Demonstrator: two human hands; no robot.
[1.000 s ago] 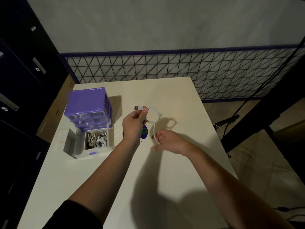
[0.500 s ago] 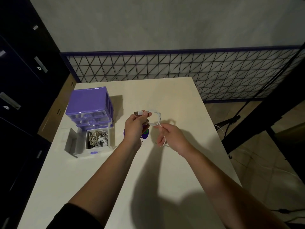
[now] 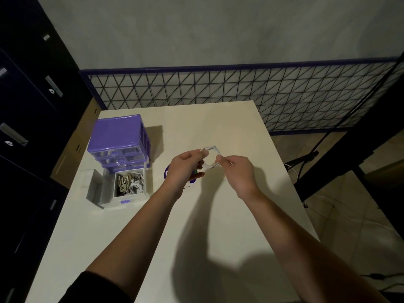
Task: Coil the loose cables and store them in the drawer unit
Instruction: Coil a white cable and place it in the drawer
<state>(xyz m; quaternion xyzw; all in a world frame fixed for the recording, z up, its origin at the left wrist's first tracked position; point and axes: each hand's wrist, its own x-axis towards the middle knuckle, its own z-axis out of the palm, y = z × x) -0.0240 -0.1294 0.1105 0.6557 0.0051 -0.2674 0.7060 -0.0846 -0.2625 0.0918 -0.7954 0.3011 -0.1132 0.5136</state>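
A short white cable (image 3: 211, 149) forms a small loop held above the table between both hands. My left hand (image 3: 183, 169) pinches the loop's left side, and my right hand (image 3: 237, 173) pinches its right side. The purple drawer unit (image 3: 119, 136) stands at the table's left. Its bottom drawer (image 3: 125, 199) is pulled out and holds several coiled white and beige cables (image 3: 130, 181).
A round purple object (image 3: 168, 171) lies on the cream table (image 3: 218, 226) under my left hand, mostly hidden. A grey box (image 3: 94, 189) sits left of the open drawer. A wire grid panel (image 3: 262, 92) stands behind the table. Dark cabinets fill the left.
The hanging cable has been gathered into a small loop. My right hand rose from below the cable up to the loop's right side. My left hand turned slightly.
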